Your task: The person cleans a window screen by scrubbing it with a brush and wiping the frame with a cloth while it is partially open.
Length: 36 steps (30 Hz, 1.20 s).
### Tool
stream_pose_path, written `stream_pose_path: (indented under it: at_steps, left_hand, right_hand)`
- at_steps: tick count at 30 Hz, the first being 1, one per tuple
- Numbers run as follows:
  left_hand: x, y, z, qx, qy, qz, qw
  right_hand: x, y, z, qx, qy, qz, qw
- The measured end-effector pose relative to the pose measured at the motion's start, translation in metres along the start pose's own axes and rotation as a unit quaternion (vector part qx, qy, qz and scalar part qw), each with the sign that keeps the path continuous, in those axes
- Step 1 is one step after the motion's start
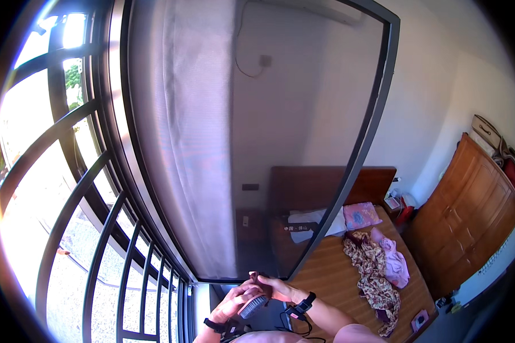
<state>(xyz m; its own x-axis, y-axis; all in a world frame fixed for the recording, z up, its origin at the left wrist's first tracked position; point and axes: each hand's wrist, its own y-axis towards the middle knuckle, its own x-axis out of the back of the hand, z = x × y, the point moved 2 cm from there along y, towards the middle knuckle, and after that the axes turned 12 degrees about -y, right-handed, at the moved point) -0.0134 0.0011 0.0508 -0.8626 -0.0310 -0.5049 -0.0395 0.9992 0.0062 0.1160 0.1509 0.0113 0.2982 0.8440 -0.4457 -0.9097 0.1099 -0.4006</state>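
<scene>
Low in the middle of the view, my left hand point(236, 302) is closed around a brush point(253, 306) with a reddish back and dark bristles, which face down toward me. Beside it, my right hand point(277, 288) grips a dark reddish cloth point(262, 283) that lies bunched between both hands. The two hands are close together at the bottom edge of an opened screen window panel point(311, 98) with a dark frame. A curtain point(201, 128) shows through the mesh.
Window bars point(94, 253) stand at the left. A bed point(326, 266) with pillows and crumpled bedding point(371, 274) lies to the right. Beyond it stands a wooden wardrobe point(468, 210) with a bag point(486, 130) on top. Black cables point(300, 328) hang near my right wrist.
</scene>
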Motion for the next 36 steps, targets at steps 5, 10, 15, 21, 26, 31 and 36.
stream_pose_path:
  at_steps: [5,10,15,21,26,31,36]
  left_hand:
    - [-0.010,-0.005,-0.010,-0.023,0.104,-0.012,0.994]
    - [-0.012,-0.009,-0.009,0.006,0.069,-0.054,0.996]
    - [0.004,-0.019,-0.007,-0.032,0.020,-0.172,0.984]
    - [-0.002,-0.006,0.011,-0.026,-0.089,-0.185,0.978]
    - [0.000,-0.006,0.011,-0.023,-0.078,-0.192,0.978]
    - [0.018,-0.009,0.007,-0.040,-0.067,-0.188,0.979]
    - [0.005,-0.004,-0.032,-0.080,-0.046,-0.235,0.968]
  right_hand:
    - [-0.006,0.002,0.002,0.116,-0.160,-0.144,0.970]
    - [0.011,-0.023,0.057,0.227,-0.491,-0.107,0.834]
    - [-0.042,-0.115,0.258,0.556,-0.596,-0.437,0.381]
    - [-0.059,-0.158,0.385,0.596,-0.562,-0.564,0.109]
    - [-0.013,-0.070,0.275,0.532,-0.707,-0.442,0.147]
    - [0.046,-0.034,0.110,0.398,-0.708,-0.293,0.505]
    - [0.074,-0.105,0.144,0.573,-0.256,-0.514,0.584]
